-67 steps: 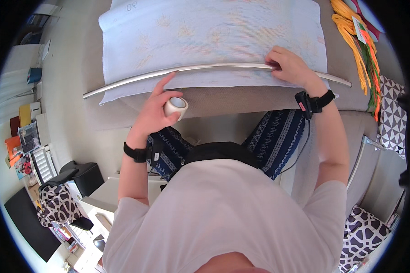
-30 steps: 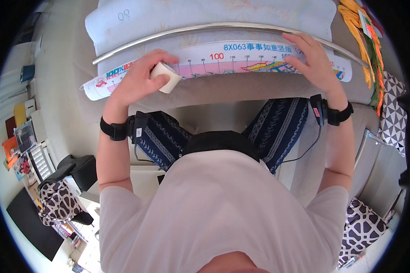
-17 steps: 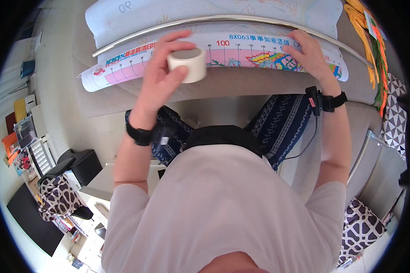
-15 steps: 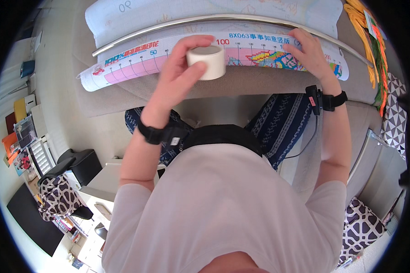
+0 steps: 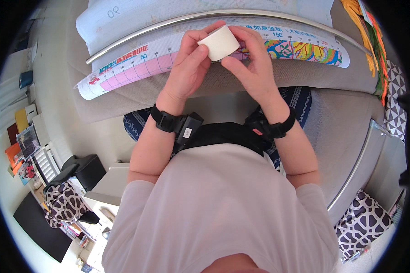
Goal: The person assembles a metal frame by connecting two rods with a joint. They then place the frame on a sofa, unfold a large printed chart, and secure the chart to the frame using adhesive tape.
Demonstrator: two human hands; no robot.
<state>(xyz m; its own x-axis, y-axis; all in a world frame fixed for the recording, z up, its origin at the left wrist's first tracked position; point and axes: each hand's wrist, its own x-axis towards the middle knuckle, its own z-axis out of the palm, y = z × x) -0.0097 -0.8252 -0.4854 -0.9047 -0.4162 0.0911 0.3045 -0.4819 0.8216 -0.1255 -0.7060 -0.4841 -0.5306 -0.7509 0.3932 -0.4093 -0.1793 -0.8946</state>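
A wide white roll of tape (image 5: 219, 44) is tilted above the edge of a printed cross-stitch canvas (image 5: 157, 66). My left hand (image 5: 190, 63) grips it from the left, thumb across its side and fingers behind. From the right, my right hand (image 5: 255, 66) closes around its other edge, the thumb by its lower rim. Its fingertips are partly hidden behind the roll. Beneath both hands, the canvas curls over the sofa's edge, showing a pink band and a colourful pattern toward the right.
A curved metal rod (image 5: 200, 15) lies across the canvas. Yellow, green and orange thread bundles (image 5: 373, 43) hang at the far right. The grey sofa (image 5: 337, 107) spreads under and beside the canvas. A patterned cushion (image 5: 362, 223) lies at the lower right; a black chair (image 5: 84, 170) stands left.
My right hand has left the canvas's right part and come across to the roll of tape. My left hand has moved the roll slightly up and right and tilted it.
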